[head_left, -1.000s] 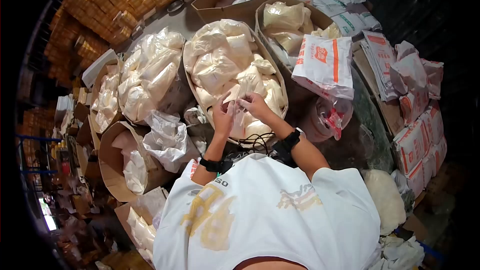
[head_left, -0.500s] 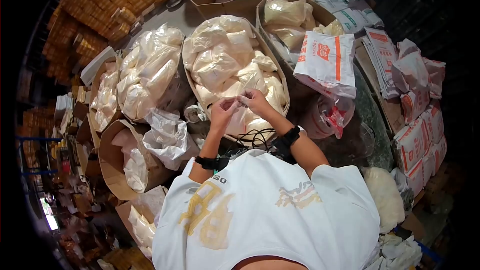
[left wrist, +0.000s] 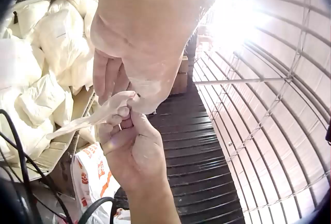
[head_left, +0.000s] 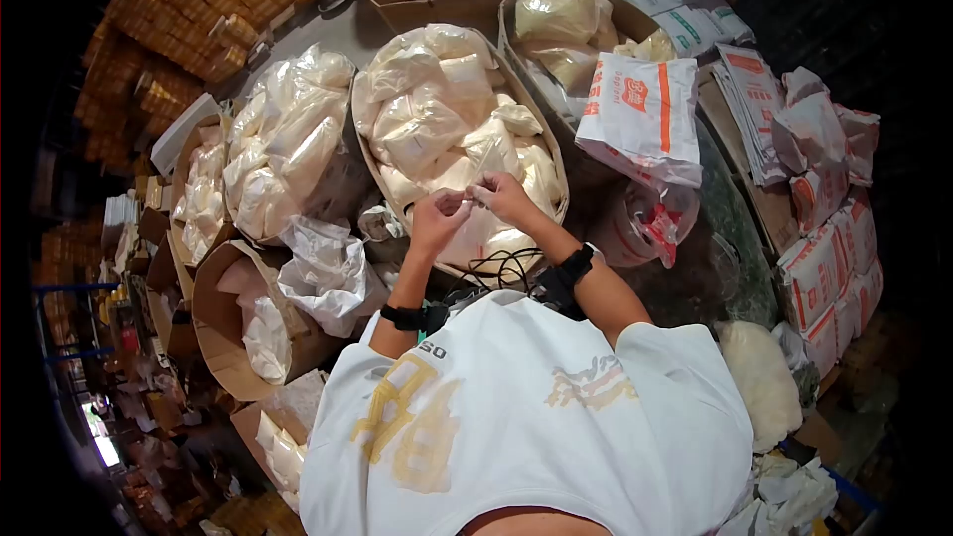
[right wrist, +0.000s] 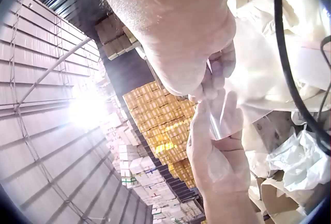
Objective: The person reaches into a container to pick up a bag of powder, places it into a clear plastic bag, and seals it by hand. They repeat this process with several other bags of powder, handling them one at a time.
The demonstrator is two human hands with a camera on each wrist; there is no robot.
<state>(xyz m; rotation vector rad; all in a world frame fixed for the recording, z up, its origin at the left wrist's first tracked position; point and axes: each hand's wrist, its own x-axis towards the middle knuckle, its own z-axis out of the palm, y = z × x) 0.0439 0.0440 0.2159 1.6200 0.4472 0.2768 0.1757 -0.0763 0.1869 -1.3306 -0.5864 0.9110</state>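
Head cam faces fwd/down; L/R wrist cams v. close, sharing fingers (left wrist: 100, 74).

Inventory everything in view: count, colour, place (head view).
Clear plastic: one piece, translucent, centre
Filled bags: many, cream, centre and left
Cartons: several, brown, left and top
Striped sack: one, white with orange, right of centre
Red plastic: one, red, right
Stacked sacks: several, white with orange, far right
Green-printed sacks: several, white, upper right
Crumpled bag: one, white, left
Packs: many, yellow, upper left
Cables: several, black, lower centre
Shirt: one, white, bottom
Wrist straps: two, black, wrists
Left hand: one, bare, pinching the plastic
Right hand: one, bare, pinching likewise
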